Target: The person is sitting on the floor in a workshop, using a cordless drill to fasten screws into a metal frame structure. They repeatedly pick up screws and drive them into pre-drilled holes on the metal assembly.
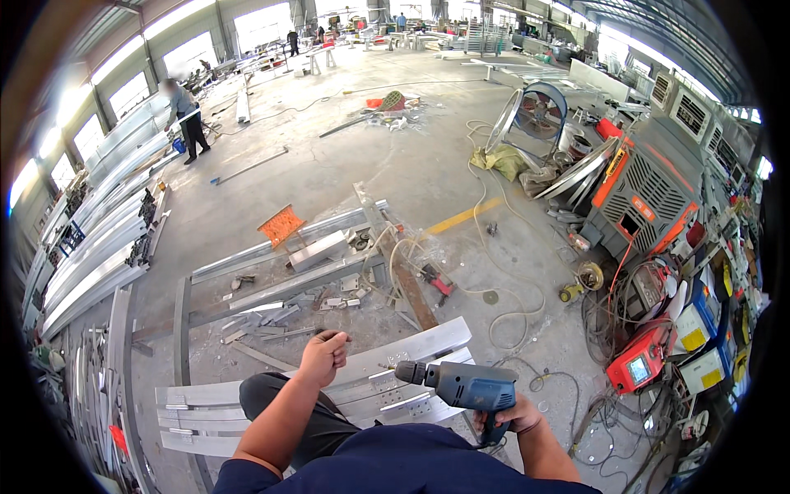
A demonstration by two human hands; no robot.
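Note:
My right hand [520,412] is wrapped round the grip of a blue power drill [476,385]. The drill lies level, its dark chuck pointing left over the metal bars. My left hand [323,356] is raised above the bars with its fingers pinched together; whatever may be between the fingertips is too small to make out. Several long silver metal bars [440,337] lie side by side in front of me, crossing under both forearms. Small holes and short bright strips show on the bars below the drill's chuck. My bent knee [265,395] is over them on the left.
Metal offcuts [271,319] and an orange bracket-like piece [281,225] lie ahead, near a red power tool [439,280]. Hoses and cables loop over the floor rightward, by a red machine with a screen [641,362]. A large fan [539,111] stands beyond. A person [183,111] stands far left by stacked profiles.

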